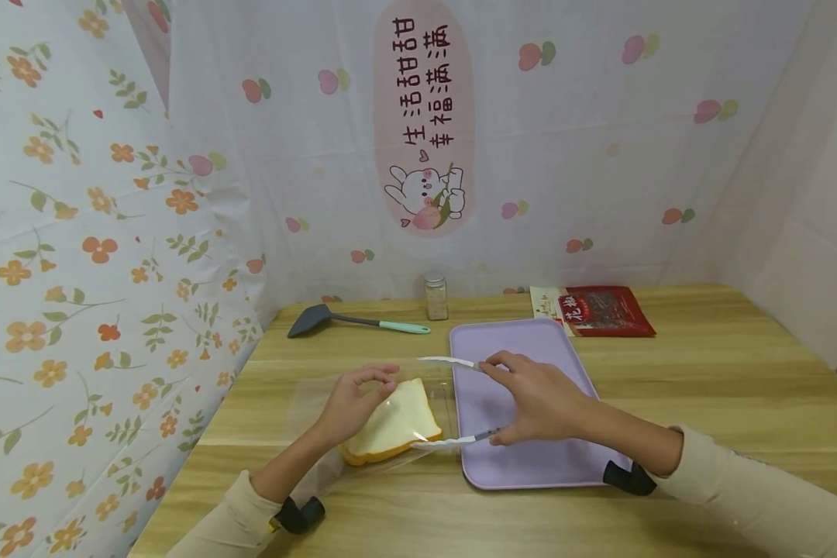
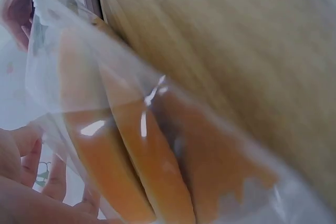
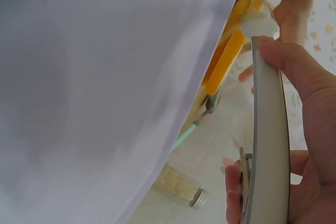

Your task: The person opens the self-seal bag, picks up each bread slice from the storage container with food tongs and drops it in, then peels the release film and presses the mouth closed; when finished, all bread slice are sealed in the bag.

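My right hand (image 1: 540,399) holds a pair of tongs (image 3: 270,129), thumb on one arm and fingers on the other, arms spread wide. In the head view their white tips point left; the nearer tip appears at the front edge of the bread slices (image 1: 397,422), the farther one beyond them. The white slices with orange-brown crusts lie stacked in a clear plastic bag (image 2: 152,93). My left hand (image 1: 352,407) is at the bag's far left side, fingers loosely bent and thumb apart from them. In the left wrist view it touches the plastic.
A lilac tray (image 1: 530,465) lies under my right hand. Behind are a turner (image 1: 352,318) with a mint handle, a small glass jar (image 1: 435,298) with a metal lid, and a red packet (image 1: 603,311). Patterned cloth (image 1: 307,155) hangs behind and at the left.
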The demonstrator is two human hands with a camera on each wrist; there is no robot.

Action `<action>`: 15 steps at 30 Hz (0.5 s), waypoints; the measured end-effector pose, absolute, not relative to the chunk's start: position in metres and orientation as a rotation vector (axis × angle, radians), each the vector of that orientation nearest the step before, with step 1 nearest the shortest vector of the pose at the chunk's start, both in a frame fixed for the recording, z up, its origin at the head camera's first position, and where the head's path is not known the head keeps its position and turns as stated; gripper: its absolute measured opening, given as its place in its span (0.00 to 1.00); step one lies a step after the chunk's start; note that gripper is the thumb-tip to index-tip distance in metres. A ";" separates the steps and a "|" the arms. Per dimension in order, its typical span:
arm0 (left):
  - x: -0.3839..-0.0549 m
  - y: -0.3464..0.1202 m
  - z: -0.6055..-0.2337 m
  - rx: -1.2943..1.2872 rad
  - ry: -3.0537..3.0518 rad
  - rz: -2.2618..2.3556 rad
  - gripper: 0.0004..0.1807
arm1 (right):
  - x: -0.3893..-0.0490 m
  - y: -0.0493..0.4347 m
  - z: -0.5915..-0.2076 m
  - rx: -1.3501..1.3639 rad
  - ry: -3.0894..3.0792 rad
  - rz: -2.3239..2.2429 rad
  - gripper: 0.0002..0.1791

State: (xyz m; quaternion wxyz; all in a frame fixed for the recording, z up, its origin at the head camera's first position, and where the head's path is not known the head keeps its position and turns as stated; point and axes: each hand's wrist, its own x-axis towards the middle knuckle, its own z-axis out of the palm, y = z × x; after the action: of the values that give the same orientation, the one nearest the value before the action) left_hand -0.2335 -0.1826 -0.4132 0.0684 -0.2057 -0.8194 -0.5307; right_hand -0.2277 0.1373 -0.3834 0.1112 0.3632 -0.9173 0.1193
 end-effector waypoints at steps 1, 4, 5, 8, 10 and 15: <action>-0.234 -0.183 -0.413 -0.617 -2.465 -1.602 0.06 | -0.228 0.138 -0.383 1.061 -2.694 0.350 0.56; -0.234 -0.184 -0.415 -0.618 -2.471 -1.603 0.07 | -0.228 0.139 -0.383 1.052 -2.696 0.356 0.56; -0.234 -0.184 -0.415 -0.617 -2.477 -1.596 0.07 | -0.228 0.140 -0.383 1.046 -2.697 0.357 0.56; -0.234 -0.183 -0.415 -0.608 -2.496 -1.570 0.06 | -0.226 0.142 -0.383 1.030 -2.679 0.341 0.56; -0.234 -0.182 -0.414 -0.601 -2.502 -1.554 0.06 | -0.224 0.143 -0.382 1.015 -2.658 0.316 0.56; -0.234 -0.183 -0.413 -0.591 -2.503 -1.544 0.06 | -0.221 0.147 -0.382 0.969 -2.647 0.295 0.57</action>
State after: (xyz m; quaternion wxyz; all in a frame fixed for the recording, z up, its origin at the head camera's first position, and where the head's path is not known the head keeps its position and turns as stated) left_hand -0.2337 -0.1826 -0.4131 0.0707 -0.1963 -0.8324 -0.5135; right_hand -0.2214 0.1475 -0.3815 0.1530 0.3380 -0.9229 0.1028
